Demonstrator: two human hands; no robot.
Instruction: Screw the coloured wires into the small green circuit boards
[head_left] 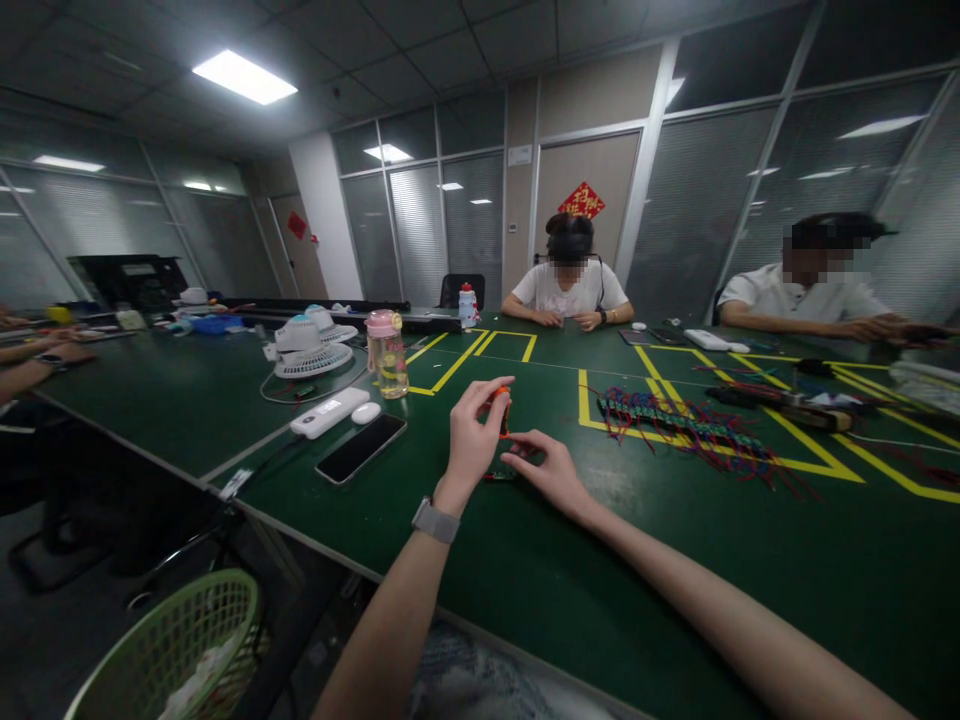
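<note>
Near the table's front edge, my left hand (478, 425) is raised with its fingers closed around a small orange-and-black object (504, 412). The object stands roughly upright, and its kind is too small to make out. My right hand (551, 470) is beside it on the right, thumb and forefinger nearly together at the object's lower end. What these fingertips hold, if anything, is too small to name. Below both hands a small green circuit board (501, 477) lies on the green table (600, 580), partly hidden by my left hand.
Left of my hands lie a phone (361, 448), a white power strip (330, 412) and a pink-lidded bottle (388, 355). A row of circuit boards with red and blue wires (682, 420) lies to the right. Two people sit across the table. A green basket (172, 640) stands below left.
</note>
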